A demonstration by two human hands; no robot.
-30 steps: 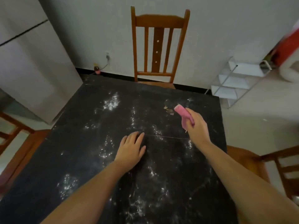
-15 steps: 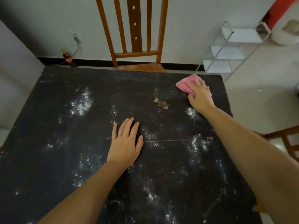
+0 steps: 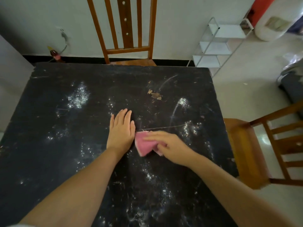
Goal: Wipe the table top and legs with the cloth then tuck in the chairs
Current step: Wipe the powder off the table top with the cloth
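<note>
The black table top [image 3: 65, 145] fills the view, dusted with white powder patches and a few brown crumbs [image 3: 155, 94]. My right hand [image 3: 170, 147] presses a pink cloth [image 3: 145, 145] flat on the table near its middle. Just left of the cloth, my left hand [image 3: 121, 130] lies palm down on the table with fingers together, holding nothing. A curved swept streak runs from the far right part of the table toward the cloth. One wooden chair [image 3: 126, 30] stands at the far edge, and another chair [image 3: 255, 149] stands at the right side, pulled out.
A white wire shelf rack [image 3: 216, 45] stands on the floor at the far right by the wall. A small bottle [image 3: 55, 54] sits on the floor by the wall at the far left. A grey cabinet side [image 3: 11, 76] is at the left.
My right hand has dragged the pink cloth from the far right corner back toward the middle, leaving a swept streak. The left hand stayed flat. The camera tilted down.
</note>
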